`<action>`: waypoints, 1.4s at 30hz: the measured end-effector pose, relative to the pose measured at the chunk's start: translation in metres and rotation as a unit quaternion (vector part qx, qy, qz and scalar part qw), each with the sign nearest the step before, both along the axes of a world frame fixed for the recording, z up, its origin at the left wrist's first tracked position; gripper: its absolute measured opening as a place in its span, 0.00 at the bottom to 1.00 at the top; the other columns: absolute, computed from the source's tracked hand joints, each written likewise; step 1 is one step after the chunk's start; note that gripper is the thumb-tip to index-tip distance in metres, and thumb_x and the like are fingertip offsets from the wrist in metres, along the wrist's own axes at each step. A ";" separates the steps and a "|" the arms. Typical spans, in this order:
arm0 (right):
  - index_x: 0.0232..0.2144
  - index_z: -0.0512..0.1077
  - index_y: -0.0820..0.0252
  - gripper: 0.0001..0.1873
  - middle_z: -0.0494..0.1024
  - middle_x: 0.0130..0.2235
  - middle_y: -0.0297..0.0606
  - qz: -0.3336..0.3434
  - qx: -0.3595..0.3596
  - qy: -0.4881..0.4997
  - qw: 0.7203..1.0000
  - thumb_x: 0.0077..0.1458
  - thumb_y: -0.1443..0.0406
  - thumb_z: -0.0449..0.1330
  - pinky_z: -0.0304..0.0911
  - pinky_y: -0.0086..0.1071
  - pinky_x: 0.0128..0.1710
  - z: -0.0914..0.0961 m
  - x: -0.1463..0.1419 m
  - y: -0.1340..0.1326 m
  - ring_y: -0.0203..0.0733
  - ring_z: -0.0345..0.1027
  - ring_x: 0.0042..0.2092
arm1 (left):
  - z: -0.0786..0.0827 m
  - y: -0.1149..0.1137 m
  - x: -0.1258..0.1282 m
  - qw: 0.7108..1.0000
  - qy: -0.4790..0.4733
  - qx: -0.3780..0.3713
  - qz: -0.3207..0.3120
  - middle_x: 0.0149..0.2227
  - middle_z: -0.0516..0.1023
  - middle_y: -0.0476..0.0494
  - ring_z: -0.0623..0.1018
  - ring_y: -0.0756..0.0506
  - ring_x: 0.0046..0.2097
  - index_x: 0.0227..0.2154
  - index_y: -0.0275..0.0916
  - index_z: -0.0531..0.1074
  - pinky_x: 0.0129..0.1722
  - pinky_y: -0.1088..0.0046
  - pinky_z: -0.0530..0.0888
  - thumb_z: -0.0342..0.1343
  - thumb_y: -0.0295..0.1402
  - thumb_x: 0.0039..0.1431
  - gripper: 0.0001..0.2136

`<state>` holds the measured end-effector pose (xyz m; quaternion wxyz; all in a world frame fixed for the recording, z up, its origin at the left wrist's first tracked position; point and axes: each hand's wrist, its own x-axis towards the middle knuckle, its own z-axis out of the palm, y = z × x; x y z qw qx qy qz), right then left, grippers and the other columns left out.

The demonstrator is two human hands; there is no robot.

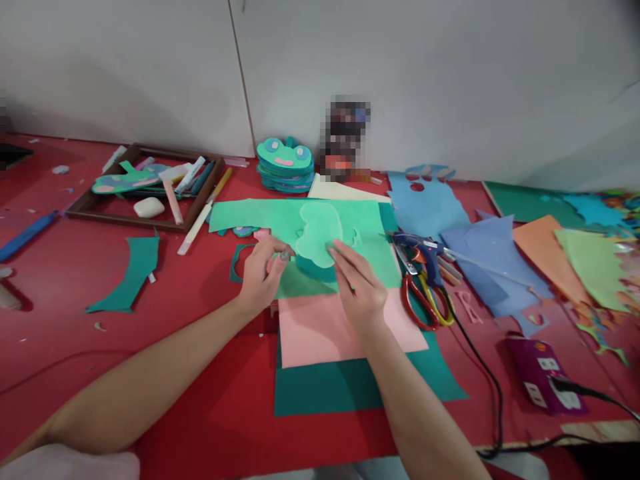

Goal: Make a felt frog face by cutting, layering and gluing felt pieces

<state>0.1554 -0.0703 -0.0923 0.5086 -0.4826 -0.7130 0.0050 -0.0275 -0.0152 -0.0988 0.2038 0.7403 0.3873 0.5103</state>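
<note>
In the head view, my right hand (361,287) pinches the lower right edge of a light green foam-like cutout (320,230) with a rounded, wavy outline. The cutout is raised above a light green sheet (370,230). To its left, my left hand (263,270) is closed, thumb and forefinger together by the cutout's lower left side. Whatever those fingertips hold, if anything, is too small to make out. Beneath the green sheet lie a pink sheet (320,337) and a dark green sheet (330,393).
Stacked frog-face cutouts (285,163) stand by the wall. A wooden frame (135,223) surrounds pens and scraps at left. On the right are red-handled scissors (415,303), a blue glue gun (425,250), coloured sheets (495,267) and a purple power strip (543,373) with cables.
</note>
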 end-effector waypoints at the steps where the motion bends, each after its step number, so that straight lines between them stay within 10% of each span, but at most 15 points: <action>1: 0.58 0.64 0.47 0.25 0.73 0.55 0.36 0.005 0.003 -0.012 1.000 0.60 0.72 0.53 0.69 0.38 0.54 -0.002 0.000 0.000 0.41 0.70 0.53 | 0.000 0.001 0.000 1.000 -0.001 0.000 -0.001 0.27 0.72 0.47 0.72 0.48 0.31 0.28 0.40 0.66 0.34 0.70 0.70 0.42 0.43 0.66 0.16; 17: 0.57 0.65 0.51 0.26 0.73 0.54 0.40 -0.001 0.030 -0.035 0.999 0.58 0.75 0.52 0.71 0.39 0.51 0.001 -0.001 0.001 0.42 0.69 0.53 | -0.002 0.004 0.003 0.998 0.039 0.039 0.037 0.30 0.74 0.50 0.73 0.49 0.34 0.31 0.41 0.68 0.37 0.70 0.70 0.53 0.30 0.60 0.03; 30: 0.43 0.66 0.54 0.15 0.73 0.37 0.34 -0.061 -0.098 0.325 0.939 0.52 0.64 0.63 0.72 0.34 0.35 -0.004 0.000 0.005 0.39 0.74 0.40 | -0.006 0.004 0.000 0.981 0.067 0.156 0.091 0.31 0.77 0.50 0.75 0.48 0.35 0.32 0.43 0.69 0.39 0.67 0.67 0.54 0.31 0.61 0.02; 42: 0.44 0.70 0.52 0.15 0.69 0.32 0.32 -0.156 -0.037 0.206 0.965 0.53 0.61 0.63 0.65 0.29 0.29 -0.001 0.006 0.004 0.33 0.65 0.31 | -0.006 0.002 -0.001 0.976 0.093 0.183 0.074 0.31 0.78 0.50 0.75 0.47 0.34 0.33 0.44 0.71 0.37 0.67 0.66 0.53 0.31 0.61 0.03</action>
